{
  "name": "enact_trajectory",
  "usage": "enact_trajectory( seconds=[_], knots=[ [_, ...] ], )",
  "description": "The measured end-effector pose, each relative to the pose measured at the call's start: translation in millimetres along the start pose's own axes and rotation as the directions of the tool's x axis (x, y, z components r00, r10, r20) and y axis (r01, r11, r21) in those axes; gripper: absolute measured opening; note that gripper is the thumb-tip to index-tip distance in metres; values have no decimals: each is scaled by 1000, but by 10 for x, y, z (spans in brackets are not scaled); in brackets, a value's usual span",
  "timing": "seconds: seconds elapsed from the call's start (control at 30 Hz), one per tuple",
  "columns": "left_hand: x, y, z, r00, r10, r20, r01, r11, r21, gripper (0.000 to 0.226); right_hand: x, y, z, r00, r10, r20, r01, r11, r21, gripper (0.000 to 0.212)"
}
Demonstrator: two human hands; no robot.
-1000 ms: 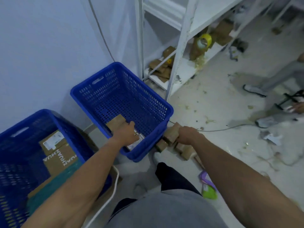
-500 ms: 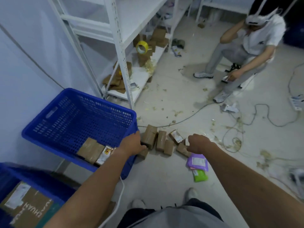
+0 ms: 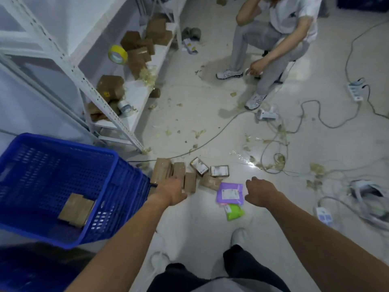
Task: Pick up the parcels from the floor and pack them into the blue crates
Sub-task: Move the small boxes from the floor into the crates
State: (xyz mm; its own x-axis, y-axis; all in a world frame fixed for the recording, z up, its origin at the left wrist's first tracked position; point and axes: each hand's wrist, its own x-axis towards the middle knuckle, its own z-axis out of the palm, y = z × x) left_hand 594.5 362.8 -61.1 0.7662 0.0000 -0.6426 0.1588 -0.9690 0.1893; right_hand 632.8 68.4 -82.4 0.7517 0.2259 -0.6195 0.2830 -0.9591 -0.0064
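Note:
A blue crate [image 3: 126,178] stands at the left with brown parcels [image 3: 76,208] lying in it. Just right of it, several brown parcels [image 3: 162,170] lie in a cluster on the floor, with two labelled boxes [image 3: 219,171] behind them. A purple mailer [image 3: 229,193] and a green mailer [image 3: 234,211] lie in front. My left hand [image 3: 171,191] reaches over the brown parcels, its fingers on or just above them; the grip is hidden. My right hand [image 3: 260,191] hovers beside the purple mailer with loosely curled fingers and holds nothing.
A white metal shelf [image 3: 134,89] with brown boxes and a yellow tape roll [image 3: 117,54] stands behind the crate. A seated person [image 3: 271,45] is at the back right. Cables [image 3: 273,144] and tape scraps litter the floor. A second blue crate's edge [image 3: 31,268] shows bottom left.
My left hand left the crate and moved right, over the floor parcels. My right hand let go of the brown parcel and shifted right toward the purple mailer. The view swung right.

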Motion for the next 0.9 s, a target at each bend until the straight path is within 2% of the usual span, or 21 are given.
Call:
enact_trajectory(
  seconds=[0.17,0.4,0.67,0.9],
  knots=[
    [380,344,155,998,-9,58,5,998,64,60,286,453,137,999,-2,44,0,999,50,43],
    [1245,340,583,988,33,148,-46,996,80,64,907,446,715,999,-14,47,9,995,97,38],
    [2867,35,1641,971,148,188,-167,982,90,65,2219,175,1957,999,13,52,-20,989,148,45],
    [4279,-285,2827,957,254,136,-274,950,152,51,3604,42,3176,1000,14,-12,-12,981,195,57]
  ],
)
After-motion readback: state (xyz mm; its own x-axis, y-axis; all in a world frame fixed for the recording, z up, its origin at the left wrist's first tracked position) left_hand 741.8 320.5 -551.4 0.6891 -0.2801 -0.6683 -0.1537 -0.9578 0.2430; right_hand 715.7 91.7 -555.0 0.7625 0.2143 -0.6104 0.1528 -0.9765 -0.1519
